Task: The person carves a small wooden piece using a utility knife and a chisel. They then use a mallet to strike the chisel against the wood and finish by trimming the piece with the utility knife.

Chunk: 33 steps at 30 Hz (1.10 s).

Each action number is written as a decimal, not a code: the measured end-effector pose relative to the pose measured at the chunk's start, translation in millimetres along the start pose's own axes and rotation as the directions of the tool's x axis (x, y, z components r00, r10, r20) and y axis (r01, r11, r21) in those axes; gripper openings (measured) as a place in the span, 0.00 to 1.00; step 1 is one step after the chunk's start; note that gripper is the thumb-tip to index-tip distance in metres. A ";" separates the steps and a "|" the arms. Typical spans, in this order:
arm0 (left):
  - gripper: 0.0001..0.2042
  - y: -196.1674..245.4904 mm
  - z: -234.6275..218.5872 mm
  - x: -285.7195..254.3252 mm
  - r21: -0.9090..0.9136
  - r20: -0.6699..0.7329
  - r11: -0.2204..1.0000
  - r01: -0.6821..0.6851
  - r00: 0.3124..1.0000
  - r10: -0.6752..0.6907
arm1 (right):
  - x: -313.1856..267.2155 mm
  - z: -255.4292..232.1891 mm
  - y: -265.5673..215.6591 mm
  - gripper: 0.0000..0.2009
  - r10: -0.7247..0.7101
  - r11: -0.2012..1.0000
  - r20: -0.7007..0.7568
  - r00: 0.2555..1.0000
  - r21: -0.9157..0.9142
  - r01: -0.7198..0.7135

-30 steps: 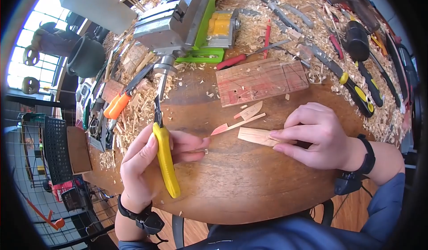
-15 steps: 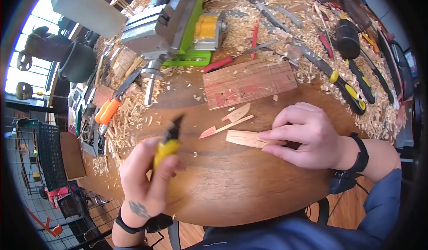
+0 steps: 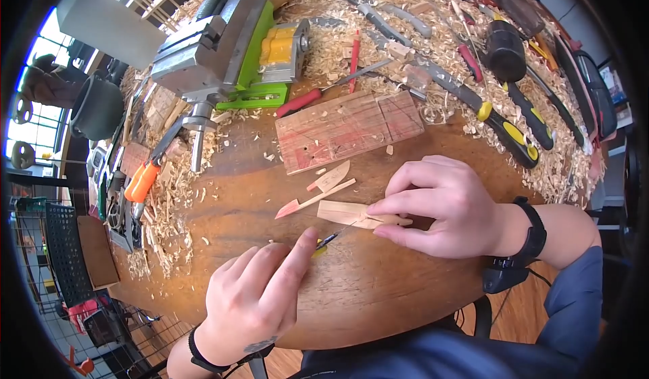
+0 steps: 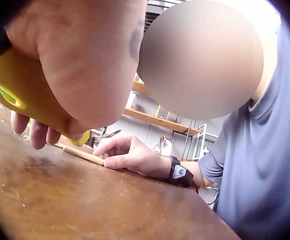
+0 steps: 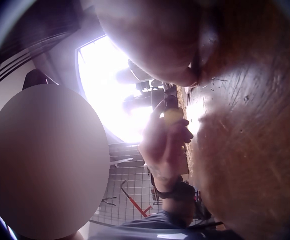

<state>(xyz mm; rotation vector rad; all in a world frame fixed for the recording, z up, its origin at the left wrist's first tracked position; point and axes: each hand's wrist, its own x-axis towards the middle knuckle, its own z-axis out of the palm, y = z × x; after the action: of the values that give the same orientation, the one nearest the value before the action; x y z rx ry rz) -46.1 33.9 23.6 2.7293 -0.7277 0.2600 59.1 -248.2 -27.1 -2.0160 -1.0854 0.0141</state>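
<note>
My left hand (image 3: 257,294) grips a yellow utility knife (image 4: 32,92), its index finger stretched along the tool. In the head view the hand hides most of the handle, and the dark blade end (image 3: 329,239) points at a thin, pale wood piece (image 3: 336,211). That piece is pinched between the thumb and fingers of my right hand (image 3: 446,206), low over the table. The blade tip comes right up to the near edge of the wood, close to the right fingertips. Just beyond lie a small blade-shaped wood piece (image 3: 333,176) and a narrow red-tipped wood strip (image 3: 314,198).
A reddish board (image 3: 348,132) lies behind the small pieces. At the back left stands a metal vise (image 3: 196,58) by a green-and-yellow clamp (image 3: 270,54). Orange-handled pliers (image 3: 143,179), a black mallet (image 3: 506,51) and a yellow-black-handled rasp (image 3: 510,139) lie among wood shavings.
My left hand has turned the knife over and brought it rightward, blade to the wood piece. The right hand keeps its pinch. The whole head view has shifted somewhat.
</note>
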 end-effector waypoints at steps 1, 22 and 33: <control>0.30 0.0 0.1 0.0 0.019 0.011 1.000 -0.014 1.000 0.014 | 0.4 0.6 0.2 0.10 -0.005 1.000 -0.008 1.000 0.015 0.005; 0.33 -1.6 1.8 4.7 0.028 0.075 0.997 -0.069 0.995 0.067 | 0.6 3.9 2.4 0.11 -0.017 0.999 -0.032 0.999 0.033 0.018; 0.32 -4.3 -1.2 10.1 0.110 0.129 0.970 -0.217 0.971 0.202 | 2.1 4.1 0.6 0.11 -0.023 1.000 -0.023 0.999 0.001 0.023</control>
<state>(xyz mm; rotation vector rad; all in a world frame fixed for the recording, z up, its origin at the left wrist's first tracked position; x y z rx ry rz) -35.4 33.3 26.2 2.8032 -1.0701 0.1980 59.4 -244.2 -29.5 -1.9972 -1.0943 -0.0198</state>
